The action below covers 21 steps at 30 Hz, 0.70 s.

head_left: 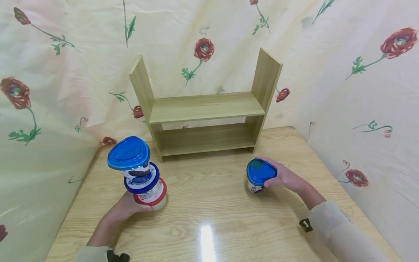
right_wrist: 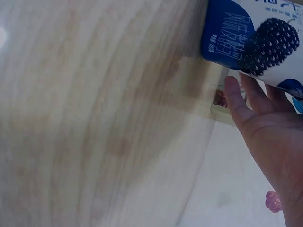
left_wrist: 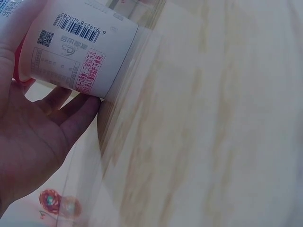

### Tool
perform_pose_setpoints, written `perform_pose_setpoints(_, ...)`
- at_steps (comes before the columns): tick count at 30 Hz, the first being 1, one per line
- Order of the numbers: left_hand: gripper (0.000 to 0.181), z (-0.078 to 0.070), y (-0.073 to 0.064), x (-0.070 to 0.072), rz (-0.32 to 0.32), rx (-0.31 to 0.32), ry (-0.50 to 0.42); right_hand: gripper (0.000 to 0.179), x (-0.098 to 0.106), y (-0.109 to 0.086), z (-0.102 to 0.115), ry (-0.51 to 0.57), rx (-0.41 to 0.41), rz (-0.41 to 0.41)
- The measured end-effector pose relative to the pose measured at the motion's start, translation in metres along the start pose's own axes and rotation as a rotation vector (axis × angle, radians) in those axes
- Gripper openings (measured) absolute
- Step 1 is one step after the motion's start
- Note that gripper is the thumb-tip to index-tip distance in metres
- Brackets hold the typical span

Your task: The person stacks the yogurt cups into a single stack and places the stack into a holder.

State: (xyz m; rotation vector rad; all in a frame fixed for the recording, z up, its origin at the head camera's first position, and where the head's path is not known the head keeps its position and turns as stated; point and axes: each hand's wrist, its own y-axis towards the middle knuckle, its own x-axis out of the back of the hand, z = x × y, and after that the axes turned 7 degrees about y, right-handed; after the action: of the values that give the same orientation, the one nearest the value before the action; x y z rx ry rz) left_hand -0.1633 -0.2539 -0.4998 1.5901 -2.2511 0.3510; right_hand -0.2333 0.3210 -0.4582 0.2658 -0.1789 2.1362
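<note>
On the left stands a stack of three tubs. At its bottom is a white tub with a red-rimmed lid (head_left: 160, 204), gripped by my left hand (head_left: 127, 208); the left wrist view shows the barcode on its side. A tub with a dark blue rim (head_left: 141, 190) sits in the middle, and a tub with a bright blue, rounded-triangular lid (head_left: 129, 152) tops the stack. Over on the right, my right hand (head_left: 283, 177) holds another blue-lidded tub (head_left: 259, 171), thumb and fingers on opposite sides. A dark berry is printed on that tub's side (right_wrist: 274, 45).
A two-tier wooden shelf (head_left: 206, 108) with tall side panels stands at the back of the wood-grain table (head_left: 209, 189), behind and between both hands. Flower-patterned fabric (head_left: 203, 22) encloses the table at the back and sides.
</note>
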Motion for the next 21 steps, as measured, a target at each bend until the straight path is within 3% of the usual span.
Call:
perform_pose_setpoints(8, 0.097, -0.001, -0.001, -0.001, -0.008, 0.008, -0.006, 0.086, -0.014, 0.002, 0.016, -0.106, -0.023, -0.162)
perform_pose_setpoints(21, 0.099, -0.001, 0.0, 0.0, -0.013, 0.02, -0.015, 0.087, -0.052, 0.022, 0.083, -0.128, -0.099, -0.319)
